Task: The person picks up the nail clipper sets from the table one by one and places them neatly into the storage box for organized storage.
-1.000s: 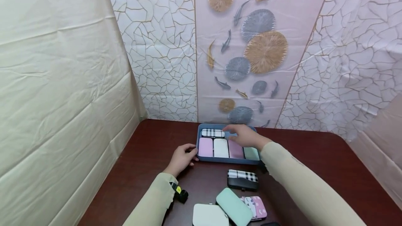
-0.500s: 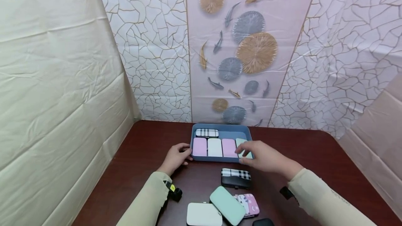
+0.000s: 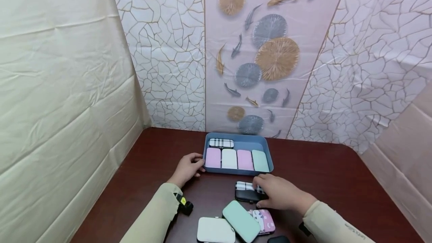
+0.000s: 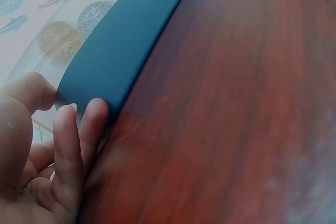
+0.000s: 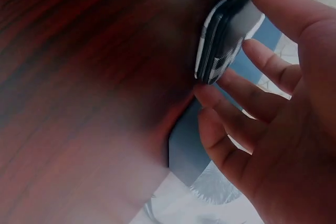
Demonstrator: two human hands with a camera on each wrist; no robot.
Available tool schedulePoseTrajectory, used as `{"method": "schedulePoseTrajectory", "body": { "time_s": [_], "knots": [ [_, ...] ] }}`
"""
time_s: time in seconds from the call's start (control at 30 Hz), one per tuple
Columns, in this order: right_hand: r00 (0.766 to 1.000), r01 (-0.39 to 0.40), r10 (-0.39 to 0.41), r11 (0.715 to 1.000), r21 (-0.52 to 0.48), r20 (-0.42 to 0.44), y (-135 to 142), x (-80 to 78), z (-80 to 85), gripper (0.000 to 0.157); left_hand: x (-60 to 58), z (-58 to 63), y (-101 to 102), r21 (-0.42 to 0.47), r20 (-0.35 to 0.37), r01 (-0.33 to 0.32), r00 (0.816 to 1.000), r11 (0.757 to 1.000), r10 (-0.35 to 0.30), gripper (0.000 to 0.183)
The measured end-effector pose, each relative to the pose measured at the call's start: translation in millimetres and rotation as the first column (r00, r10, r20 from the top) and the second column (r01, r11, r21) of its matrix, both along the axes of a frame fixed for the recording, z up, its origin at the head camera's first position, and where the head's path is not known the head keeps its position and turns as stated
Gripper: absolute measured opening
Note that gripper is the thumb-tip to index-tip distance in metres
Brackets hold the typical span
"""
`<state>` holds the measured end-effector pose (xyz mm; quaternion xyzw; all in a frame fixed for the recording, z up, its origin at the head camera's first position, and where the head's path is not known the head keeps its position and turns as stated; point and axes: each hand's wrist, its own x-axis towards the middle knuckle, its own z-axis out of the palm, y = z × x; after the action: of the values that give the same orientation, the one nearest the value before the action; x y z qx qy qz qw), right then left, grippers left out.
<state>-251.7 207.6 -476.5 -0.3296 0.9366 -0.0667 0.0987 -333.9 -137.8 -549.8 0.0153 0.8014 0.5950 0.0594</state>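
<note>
In the head view a blue tray (image 3: 266, 170) stands at the table's back, holding a row of pink (image 3: 213, 158), white (image 3: 229, 159), pink (image 3: 245, 159) and mint (image 3: 260, 161) flat cases, with a plaid case (image 3: 221, 143) behind them. My left hand (image 3: 187, 167) holds the tray's left front corner, thumb and fingers on either side in the left wrist view. Over the right end of a black-and-plaid case (image 3: 245, 195) on the table, my right hand (image 3: 281, 193) spreads its bent fingers. In the right wrist view, thumb and fingers surround this case (image 5: 231, 32) loosely; a firm grip does not show.
Nearer me lie a white case (image 3: 216, 230), a mint case (image 3: 241, 221) leaning over a pink patterned case (image 3: 266, 220), and a black item (image 3: 278, 239) cut off by the frame. Patterned cloth (image 3: 168, 66) hangs behind the dark red table (image 3: 320, 168).
My right hand has moved back from above the tray, past its mint case, down to the black-and-plaid case on the table. The left hand stays at the tray's corner.
</note>
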Motion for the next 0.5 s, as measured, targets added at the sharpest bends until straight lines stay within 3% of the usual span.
{"method": "schedulePoseTrajectory", "body": {
  "time_s": [0.23, 0.5],
  "knots": [
    [0.995, 0.014, -0.009, 0.999, 0.044, -0.101, -6.3, 0.8, -6.1, 0.043, 3.3, 1.0, 0.2, -0.01, 0.003, 0.002, 1.0, 1.0, -0.002, 0.036],
    [0.991, 0.034, -0.03, 0.999, 0.026, -0.128, -8.6, 2.8, -7.2, 0.038, 2.5, 2.0, 0.1, -0.011, 0.005, 0.01, 1.0, 1.0, -0.01, 0.035]
  ]
}}
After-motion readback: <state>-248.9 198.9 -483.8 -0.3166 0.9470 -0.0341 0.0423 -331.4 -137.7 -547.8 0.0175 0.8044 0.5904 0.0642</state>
